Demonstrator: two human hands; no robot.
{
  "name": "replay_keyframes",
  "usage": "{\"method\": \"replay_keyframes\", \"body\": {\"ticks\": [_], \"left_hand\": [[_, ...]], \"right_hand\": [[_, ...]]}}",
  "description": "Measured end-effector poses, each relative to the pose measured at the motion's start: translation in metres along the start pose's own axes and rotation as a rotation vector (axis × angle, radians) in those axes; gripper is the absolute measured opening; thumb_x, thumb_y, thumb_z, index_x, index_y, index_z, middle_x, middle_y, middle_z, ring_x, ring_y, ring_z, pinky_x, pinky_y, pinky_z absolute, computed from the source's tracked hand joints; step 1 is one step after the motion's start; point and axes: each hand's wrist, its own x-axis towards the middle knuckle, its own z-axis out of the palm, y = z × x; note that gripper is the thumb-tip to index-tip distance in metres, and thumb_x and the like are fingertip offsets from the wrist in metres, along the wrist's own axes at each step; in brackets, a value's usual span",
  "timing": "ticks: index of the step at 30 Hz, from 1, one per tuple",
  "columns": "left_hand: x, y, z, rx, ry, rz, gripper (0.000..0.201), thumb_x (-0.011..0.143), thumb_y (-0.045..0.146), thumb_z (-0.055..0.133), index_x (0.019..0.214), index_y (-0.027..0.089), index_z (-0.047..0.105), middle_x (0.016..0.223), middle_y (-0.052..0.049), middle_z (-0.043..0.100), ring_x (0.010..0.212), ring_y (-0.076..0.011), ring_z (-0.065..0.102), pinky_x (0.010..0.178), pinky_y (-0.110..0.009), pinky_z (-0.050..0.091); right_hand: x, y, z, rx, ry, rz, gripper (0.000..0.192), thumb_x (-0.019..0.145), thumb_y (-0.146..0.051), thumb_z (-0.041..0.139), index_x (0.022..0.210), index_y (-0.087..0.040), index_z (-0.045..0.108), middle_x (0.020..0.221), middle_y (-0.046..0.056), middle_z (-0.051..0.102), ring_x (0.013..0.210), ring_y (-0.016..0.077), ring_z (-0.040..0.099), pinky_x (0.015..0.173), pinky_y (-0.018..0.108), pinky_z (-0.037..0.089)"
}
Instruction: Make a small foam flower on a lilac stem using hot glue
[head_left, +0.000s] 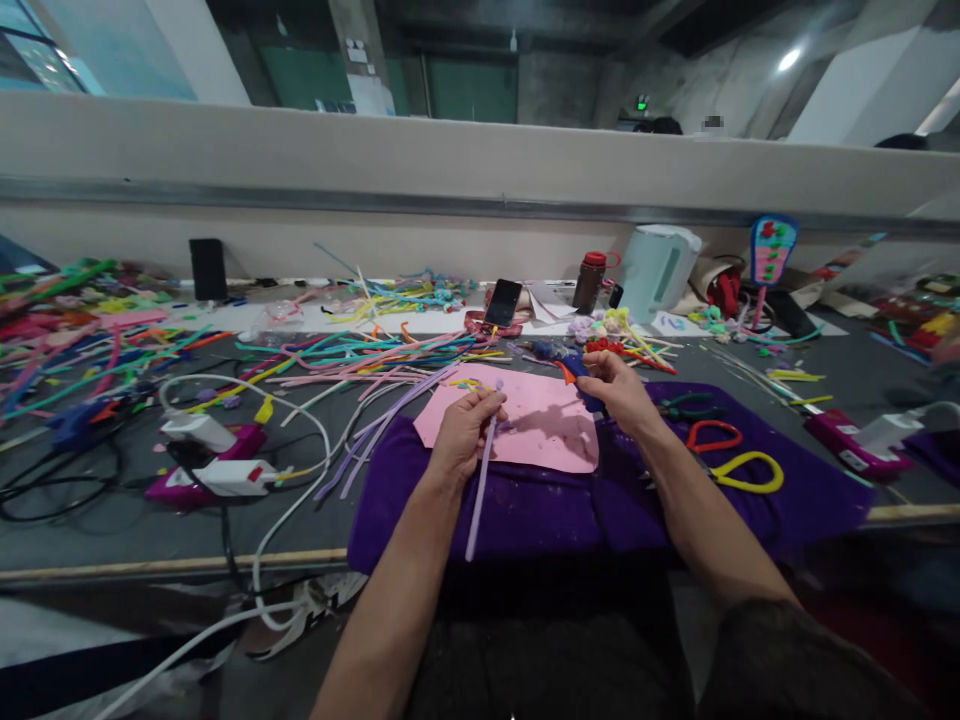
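Workbench: one dark grey table [180, 545] beneath both hands, a pale partition [420, 160] beyond them.
Far left of the left hand: one blue glue gun [75, 428], idle on its side; nearer, two white plugs on magenta power-strip parts; behind, loose pipe cleaners [405, 352] too tangled to count.
Lilac stems: two lilac lengths [361, 450] lying just left of the left hand.
Left hand [466, 428]: thumb and fingertips pinched closed on one lilac pipe cleaner [480, 500], its long end hanging towards the body.
Pink sheet: one pink sheet [555, 445], between and below the hands, on one purple cloth [540, 515].
Glue gun: one blue glue gun with an orange trigger [561, 356], in the right hand, nozzle end pointing left.
Right hand [619, 390]: fingers curled, mostly closed around that handle.
Good handling: best to keep the pinched tip steady over the sheet, bring the nozzle close without touching skin, use small dabs and hold each join until it sets.
Beyond the right hand: one red-capped bottle [589, 285], one pale green jug [660, 272].
Right of the right hand: two looped handles, one red [712, 432], one yellow [750, 472]; whether they share a tool, I cannot tell.
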Motion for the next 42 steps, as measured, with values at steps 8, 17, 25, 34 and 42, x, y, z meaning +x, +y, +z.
{"method": "replay_keyframes", "body": {"ticks": [8,17,25,34,42], "left_hand": [[-0.001,0.003,0.0,-0.025,0.008,0.024,0.03,0.064,0.037,0.066,0.078,0.013,0.056,0.055,0.004,0.055,0.03,0.0006,0.031,0.028,-0.013,0.013],[-0.003,0.005,-0.002,-0.106,-0.013,-0.012,0.029,0.065,0.036,0.066,0.08,0.012,0.058,0.054,0.004,0.054,0.029,0.0015,0.032,0.027,-0.013,0.015],[-0.002,0.004,-0.005,-0.193,-0.042,0.029,0.028,0.068,0.035,0.063,0.083,0.013,0.057,0.058,0.003,0.058,0.027,0.0012,0.03,0.026,-0.014,0.013],[-0.002,0.006,-0.008,-0.188,0.053,0.098,0.032,0.063,0.037,0.067,0.082,0.013,0.058,0.061,0.003,0.059,0.031,0.0009,0.035,0.028,-0.013,0.018],[-0.005,0.011,-0.008,-0.25,0.074,0.041,0.034,0.062,0.036,0.068,0.085,0.013,0.06,0.062,0.003,0.057,0.033,0.0005,0.035,0.029,-0.013,0.019]], "right_hand": [[-0.007,-0.006,0.006,0.588,-0.266,0.248,0.02,0.059,-0.022,0.063,0.076,-0.017,0.055,0.059,-0.002,0.053,0.048,0.0072,0.047,0.042,0.018,0.036],[-0.014,-0.014,0.005,0.513,-0.301,0.106,0.024,0.065,-0.023,0.056,0.089,-0.018,0.058,0.08,0.004,0.065,0.056,0.0109,0.053,0.042,0.02,0.036],[-0.026,-0.02,0.014,0.267,-0.296,-0.108,0.021,0.069,-0.021,0.058,0.09,-0.017,0.058,0.089,0.006,0.066,0.078,0.017,0.06,0.064,0.027,0.045],[-0.032,-0.019,0.017,0.296,-0.351,-0.039,0.02,0.074,-0.027,0.058,0.091,-0.017,0.054,0.088,0.007,0.065,0.066,0.0165,0.063,0.054,0.026,0.044],[-0.031,-0.022,0.017,0.391,-0.42,0.049,0.018,0.074,-0.026,0.057,0.089,-0.018,0.052,0.089,0.006,0.063,0.055,0.0124,0.06,0.047,0.024,0.042]]}}
